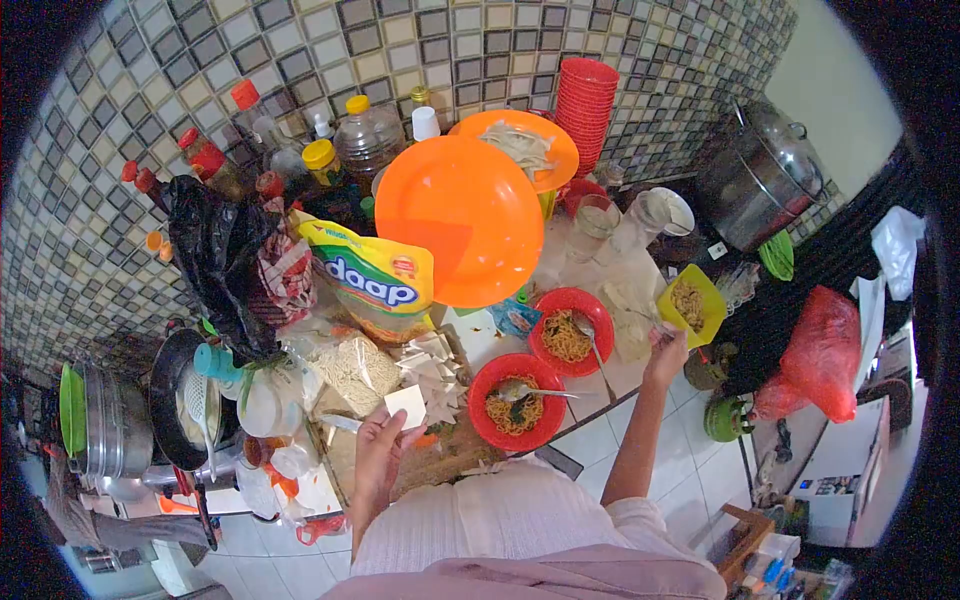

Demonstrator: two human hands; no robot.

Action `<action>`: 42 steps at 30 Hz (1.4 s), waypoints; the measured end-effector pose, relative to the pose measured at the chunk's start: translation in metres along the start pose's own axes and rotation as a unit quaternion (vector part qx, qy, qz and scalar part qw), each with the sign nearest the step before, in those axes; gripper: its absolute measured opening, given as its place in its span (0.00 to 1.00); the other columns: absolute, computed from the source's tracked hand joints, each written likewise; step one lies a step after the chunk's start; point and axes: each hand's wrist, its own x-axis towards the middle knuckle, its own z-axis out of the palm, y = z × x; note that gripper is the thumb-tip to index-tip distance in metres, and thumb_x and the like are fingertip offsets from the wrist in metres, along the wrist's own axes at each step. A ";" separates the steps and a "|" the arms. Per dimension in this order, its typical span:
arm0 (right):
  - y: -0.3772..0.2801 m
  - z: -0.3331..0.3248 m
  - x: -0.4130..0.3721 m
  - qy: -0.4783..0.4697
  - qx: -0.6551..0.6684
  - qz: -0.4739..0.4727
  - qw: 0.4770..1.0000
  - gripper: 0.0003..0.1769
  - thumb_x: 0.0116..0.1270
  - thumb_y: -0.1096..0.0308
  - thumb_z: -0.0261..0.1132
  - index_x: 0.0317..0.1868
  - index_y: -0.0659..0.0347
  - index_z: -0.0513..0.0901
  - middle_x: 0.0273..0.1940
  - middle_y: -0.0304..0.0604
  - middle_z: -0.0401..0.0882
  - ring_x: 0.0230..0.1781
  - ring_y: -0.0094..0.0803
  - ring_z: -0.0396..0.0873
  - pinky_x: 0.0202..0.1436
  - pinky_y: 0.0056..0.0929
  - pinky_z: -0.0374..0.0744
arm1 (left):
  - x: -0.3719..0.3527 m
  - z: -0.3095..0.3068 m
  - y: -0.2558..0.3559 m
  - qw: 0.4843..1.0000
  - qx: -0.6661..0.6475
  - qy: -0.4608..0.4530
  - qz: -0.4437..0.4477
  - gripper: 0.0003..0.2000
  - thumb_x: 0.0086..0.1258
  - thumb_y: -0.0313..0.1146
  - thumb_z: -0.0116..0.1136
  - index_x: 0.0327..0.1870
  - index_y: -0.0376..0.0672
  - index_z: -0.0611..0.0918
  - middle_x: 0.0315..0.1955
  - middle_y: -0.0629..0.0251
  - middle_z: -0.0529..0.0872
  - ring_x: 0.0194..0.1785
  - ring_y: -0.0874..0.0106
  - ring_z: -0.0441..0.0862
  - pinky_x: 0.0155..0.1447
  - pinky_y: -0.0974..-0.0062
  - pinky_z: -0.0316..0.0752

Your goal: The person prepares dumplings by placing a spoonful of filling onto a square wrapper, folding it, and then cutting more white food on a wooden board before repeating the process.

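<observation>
View: head camera, the only one.
Left hand: thumb and fingers pinched closed on one pale square sheet, held over the wooden board at the table's near edge.
Sheet heap: more pale pieces on the board, just beyond the held one.
Right hand: fingers curled, out by the table's right edge, just beside the yellow-green bowl of shredded brown food. Something thin sticks out from the fingers; can't tell how tight the grip is, or on what.
Red bowls: near bowl and far bowl, both with noodles, towards the table's near right edge.
Utensils: spoon handle crosses near bowl's rim; far bowl's handle reaches towards that edge.
Snag risk: forearm or sleeve swinging in could catch either handle and tip a bowl.
Sheet risk: looks thin; too hard a pinch could crease or tear it.
Knife risk: blade lies close left of the left hand; a careless sideways reach could nick fingers.
</observation>
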 end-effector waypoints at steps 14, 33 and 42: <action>-0.023 -0.016 0.008 0.023 0.183 0.016 0.983 0.19 0.69 0.59 0.45 0.37 0.67 0.74 0.28 0.41 0.74 0.25 0.26 0.72 0.29 0.21 0.73 | 0.008 0.026 0.004 0.992 0.032 -0.111 -0.057 0.16 0.64 0.25 0.49 0.53 0.32 0.69 0.46 0.58 0.76 0.49 0.70 0.76 0.54 0.72 0.72; 0.004 0.015 0.003 -0.031 -0.258 -0.201 0.944 0.22 0.70 0.57 0.42 0.31 0.66 0.72 0.20 0.44 0.73 0.17 0.28 0.75 0.22 0.23 0.76 | 0.003 0.035 0.004 0.985 0.015 -0.150 -0.088 0.17 0.65 0.23 0.46 0.55 0.32 0.67 0.49 0.58 0.74 0.52 0.68 0.74 0.55 0.73 0.72; 0.011 0.006 0.006 -0.030 -0.112 -0.112 0.987 0.17 0.69 0.60 0.43 0.30 0.64 0.72 0.21 0.40 0.71 0.19 0.24 0.73 0.21 0.23 0.76 | 0.002 0.035 0.002 0.985 0.009 -0.148 -0.092 0.17 0.64 0.25 0.48 0.54 0.33 0.69 0.48 0.60 0.76 0.50 0.69 0.74 0.55 0.72 0.72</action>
